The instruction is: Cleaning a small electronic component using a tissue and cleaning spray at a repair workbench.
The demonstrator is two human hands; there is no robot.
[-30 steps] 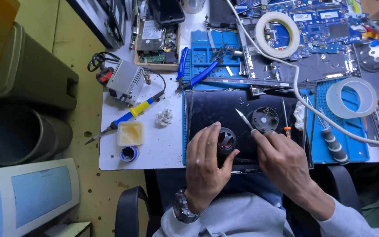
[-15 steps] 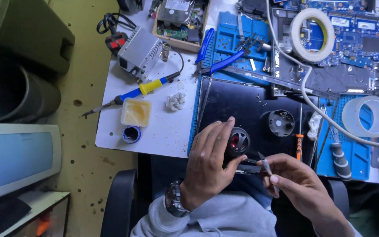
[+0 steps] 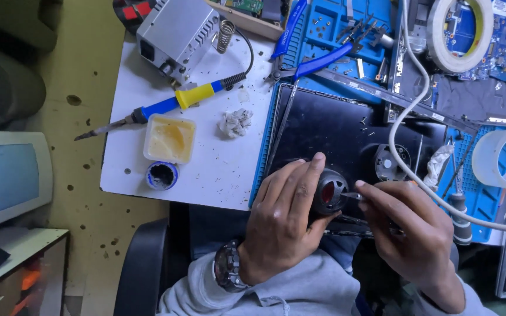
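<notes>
Start at the left edge of the white tabletop (image 3: 218, 175): the soldering iron (image 3: 171, 104) lies slantwise there with its tip past the edge, the flux tub (image 3: 170, 138) just below it, a small round pot (image 3: 161, 175) near the front left corner and a crumpled wad (image 3: 235, 122) to the right. None of that is in your hands.

Your left hand (image 3: 282, 219), watch (image 3: 229, 266) on the wrist, comes up from the front edge and curls over the small fan (image 3: 329, 191), which sits at the near edge of the black laptop base (image 3: 323, 131). The fingers are closed around the fan's left rim, with the index finger laid along its top.

That fan looks light, stiff plastic, but its thin blades would likely snap or bend easily. Grip it by the outer housing, as you do now, never by the hub or blades. It seems smooth enough to slip, so keep it braced against the base.

Your right hand (image 3: 414, 234) sits just right of the fan, wrist low, fingers pinched shut on a slim tool (image 3: 351, 196) whose tip touches the fan's right side. A second fan (image 3: 391, 162) is set in the base further back, beside the white cable (image 3: 408, 117).
</notes>
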